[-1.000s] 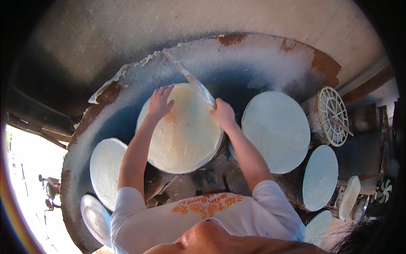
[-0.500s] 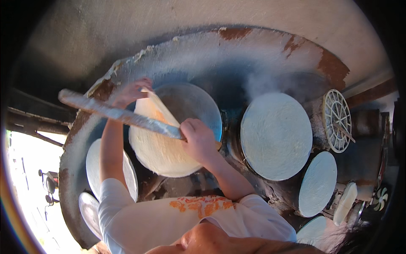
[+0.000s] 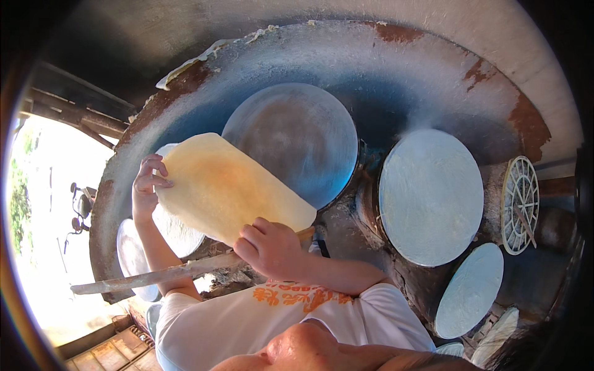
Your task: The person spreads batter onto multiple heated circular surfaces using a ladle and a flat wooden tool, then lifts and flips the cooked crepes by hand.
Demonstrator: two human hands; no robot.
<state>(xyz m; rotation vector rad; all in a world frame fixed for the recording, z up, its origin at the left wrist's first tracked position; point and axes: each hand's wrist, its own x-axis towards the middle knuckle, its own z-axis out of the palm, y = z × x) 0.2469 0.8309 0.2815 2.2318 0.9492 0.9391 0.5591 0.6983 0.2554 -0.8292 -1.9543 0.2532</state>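
Note:
A thin, pale flatbread (image 3: 229, 185), browned in its middle and folded over, hangs between my two hands. My left hand (image 3: 148, 185) pinches its far left edge. In my right hand (image 3: 272, 250) is a long, flat, batter-smeared scraper (image 3: 148, 278), its blade pointing left, and the fingers also press on the flatbread's near edge. Behind the flatbread lies a round griddle (image 3: 291, 136), its dark surface bare. Part of a pale round (image 3: 176, 232) shows beneath the flatbread at the left.
To the right, one griddle is covered by a white round sheet (image 3: 430, 198), with steam above it. Another white round (image 3: 469, 290) lies nearer me. A spoked wheel-shaped rack (image 3: 520, 204) stands far right. The large rusty metal rim (image 3: 526, 133) curves behind everything.
The flatbread has come off the griddle and moved left and toward me, baring the griddle. My left hand has moved left and down; the scraper has swung down across my left forearm.

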